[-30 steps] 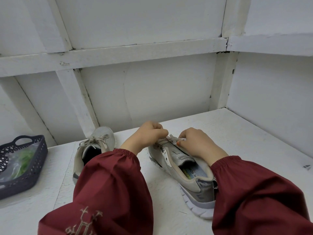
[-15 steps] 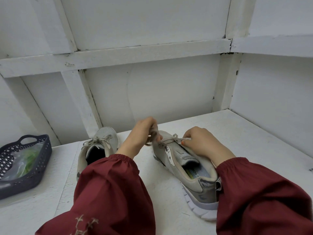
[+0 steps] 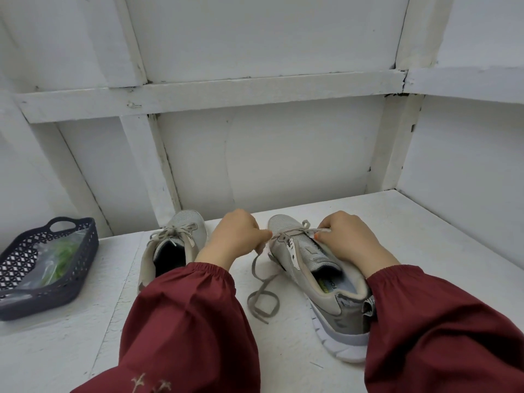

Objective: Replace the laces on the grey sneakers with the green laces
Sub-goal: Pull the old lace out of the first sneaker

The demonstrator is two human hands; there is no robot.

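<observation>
The sneaker's (image 3: 337, 304) bow is now undone; left hand (image 3: 236, 239) pinches the loosened grey lace (image 3: 254, 266), slack trailing beneath it; right hand (image 3: 350, 241) pinches the other end; unthreading can start.

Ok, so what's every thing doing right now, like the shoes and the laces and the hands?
Right sneaker, upright on the table, bow undone, lacing loosened.
Left sneaker, upright, laced, bow tied.
Grey lace, one end trailing in a loop on the table.
Left hand, pinching the grey lace.
Right hand, pinching the lace's other end.
Basket, upright, holding a bag.
Bag of green laces, lying in the basket, untouched.
</observation>
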